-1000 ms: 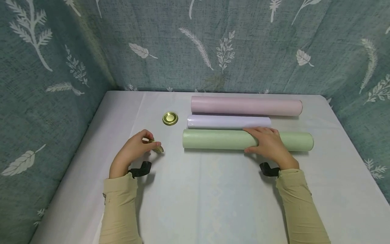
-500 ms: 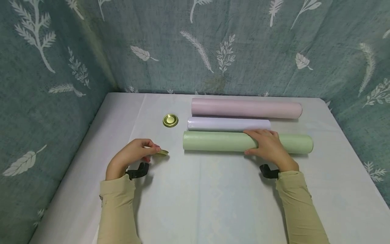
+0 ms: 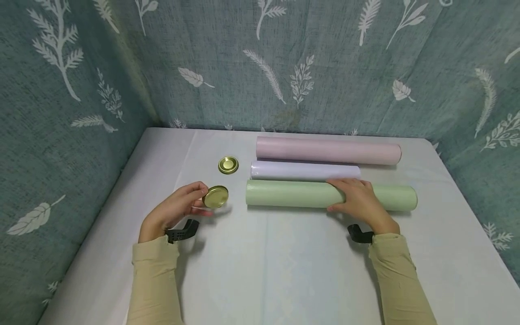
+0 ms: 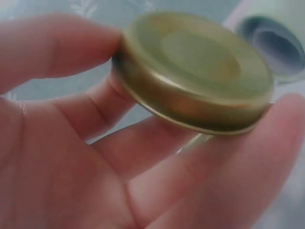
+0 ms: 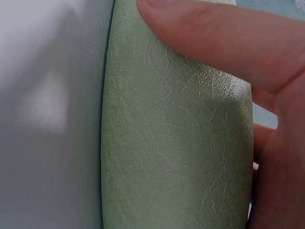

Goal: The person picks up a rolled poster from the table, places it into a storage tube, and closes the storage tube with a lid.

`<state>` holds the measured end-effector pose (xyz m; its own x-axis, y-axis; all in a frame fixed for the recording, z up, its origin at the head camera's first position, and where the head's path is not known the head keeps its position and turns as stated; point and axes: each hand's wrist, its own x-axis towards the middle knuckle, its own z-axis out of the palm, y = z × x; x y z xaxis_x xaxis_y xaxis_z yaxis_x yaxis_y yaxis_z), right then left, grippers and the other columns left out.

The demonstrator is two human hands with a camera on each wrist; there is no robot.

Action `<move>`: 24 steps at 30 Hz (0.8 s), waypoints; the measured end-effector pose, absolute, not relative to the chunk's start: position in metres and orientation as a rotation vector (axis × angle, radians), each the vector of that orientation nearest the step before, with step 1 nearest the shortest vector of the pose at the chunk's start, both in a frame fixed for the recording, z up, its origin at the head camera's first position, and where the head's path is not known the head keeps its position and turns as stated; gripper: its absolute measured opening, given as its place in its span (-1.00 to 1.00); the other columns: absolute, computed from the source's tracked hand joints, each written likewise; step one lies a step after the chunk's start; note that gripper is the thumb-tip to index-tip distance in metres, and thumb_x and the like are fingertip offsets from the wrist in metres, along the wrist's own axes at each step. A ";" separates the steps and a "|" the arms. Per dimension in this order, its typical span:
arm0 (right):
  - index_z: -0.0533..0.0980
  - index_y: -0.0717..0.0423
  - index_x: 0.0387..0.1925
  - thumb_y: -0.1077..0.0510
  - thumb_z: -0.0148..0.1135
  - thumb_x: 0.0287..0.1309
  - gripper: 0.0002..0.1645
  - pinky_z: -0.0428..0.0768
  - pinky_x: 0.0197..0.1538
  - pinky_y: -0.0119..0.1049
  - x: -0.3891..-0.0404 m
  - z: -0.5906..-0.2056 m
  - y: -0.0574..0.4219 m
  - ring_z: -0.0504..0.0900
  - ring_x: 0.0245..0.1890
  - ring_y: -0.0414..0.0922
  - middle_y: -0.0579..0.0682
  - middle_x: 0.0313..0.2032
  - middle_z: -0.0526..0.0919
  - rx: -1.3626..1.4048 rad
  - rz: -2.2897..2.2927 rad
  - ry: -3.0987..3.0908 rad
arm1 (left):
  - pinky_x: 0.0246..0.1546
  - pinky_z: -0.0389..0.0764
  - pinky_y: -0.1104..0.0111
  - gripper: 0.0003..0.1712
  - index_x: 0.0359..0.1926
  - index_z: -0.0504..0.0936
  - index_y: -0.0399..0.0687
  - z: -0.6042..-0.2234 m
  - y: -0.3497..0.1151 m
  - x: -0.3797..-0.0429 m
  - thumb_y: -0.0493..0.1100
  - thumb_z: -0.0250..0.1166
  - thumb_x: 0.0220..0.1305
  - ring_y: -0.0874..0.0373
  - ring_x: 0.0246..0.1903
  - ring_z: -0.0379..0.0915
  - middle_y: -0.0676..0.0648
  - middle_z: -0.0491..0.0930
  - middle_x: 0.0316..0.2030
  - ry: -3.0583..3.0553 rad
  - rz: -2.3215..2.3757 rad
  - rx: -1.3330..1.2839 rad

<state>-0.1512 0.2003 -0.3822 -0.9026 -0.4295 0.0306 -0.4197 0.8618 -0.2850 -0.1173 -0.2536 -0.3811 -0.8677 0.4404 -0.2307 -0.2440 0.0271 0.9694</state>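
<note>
1. The left hand [image 3: 174, 210] has its grip pinching the rim of a round lid [image 3: 215, 197] – gold, metallic, shallow – tilted above the smooth white desk [image 3: 308, 271].
2. A second lid [image 3: 228, 165], ringed concentrically, lies flat just beyond.
3. The right hand [image 3: 361, 201] curls its grip over a long green roll [image 3: 288, 193], finely wrinkled and faintly glossy.
4. Behind it lie a shorter lilac roll [image 3: 304, 170] and a thick pink roll [image 3: 329, 150].

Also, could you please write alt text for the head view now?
A person's left hand holds a gold lid, and the right hand grips a green roll. Behind it lie a lavender roll and a pink roll; a second gold lid lies left of them on the white table.
</note>
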 end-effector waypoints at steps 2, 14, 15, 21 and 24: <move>0.31 -0.10 0.19 -0.22 0.42 -0.34 -0.04 0.09 0.02 0.12 -0.150 -0.383 0.201 0.29 0.11 0.10 0.07 0.10 0.39 -0.676 -0.450 3.001 | -0.10 0.45 0.04 -0.77 -0.23 0.31 -0.28 -0.382 -0.254 -0.117 -0.14 -0.03 0.35 -0.18 -0.15 0.47 -0.15 0.41 -0.21 1.755 1.948 0.226; 0.30 -0.10 0.21 -0.23 0.41 -0.33 -0.03 0.08 0.03 0.12 -0.150 -0.382 0.206 0.28 0.11 0.10 0.07 0.11 0.39 -0.683 -0.442 2.995 | 0.01 0.33 -0.02 -0.79 -0.42 0.34 -0.28 -0.394 -0.252 -0.121 -0.32 -0.15 0.35 -0.21 0.04 0.32 -0.29 0.42 0.02 1.457 2.126 0.448; 0.30 -0.11 0.20 -0.23 0.41 -0.32 -0.04 0.07 0.04 0.12 -0.150 -0.382 0.206 0.28 0.11 0.11 0.07 0.11 0.39 -0.682 -0.460 2.991 | 0.01 0.33 -0.03 -0.79 -0.43 0.33 -0.28 -0.395 -0.251 -0.122 -0.33 -0.15 0.34 -0.26 0.07 0.26 -0.33 0.36 0.08 1.444 2.131 0.458; 0.30 -0.13 0.20 -0.21 0.41 -0.30 -0.07 0.04 0.07 0.11 -0.149 -0.377 0.205 0.26 0.13 0.10 0.05 0.12 0.38 -0.683 -0.529 2.984 | 0.05 0.22 -0.09 -0.81 -0.41 0.32 -0.26 -0.402 -0.245 -0.127 -0.33 -0.16 0.34 -0.27 0.11 0.19 -0.37 0.32 0.10 1.438 2.152 0.493; 0.29 -0.15 0.21 -0.22 0.40 -0.28 -0.07 0.04 0.08 0.12 -0.149 -0.376 0.205 0.25 0.14 0.11 0.05 0.13 0.38 -0.693 -0.544 2.974 | 0.07 0.18 -0.08 -0.85 -0.37 0.31 -0.25 -0.405 -0.242 -0.128 -0.29 -0.13 0.33 -0.22 0.12 0.22 -0.33 0.36 0.08 1.429 2.166 0.484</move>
<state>-0.1493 0.2050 -0.3762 -0.8994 -0.4351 0.0406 -0.4213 0.8386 -0.3452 -0.1285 -0.2421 -0.4048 -0.8135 0.5812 0.0214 -0.2089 -0.3263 0.9219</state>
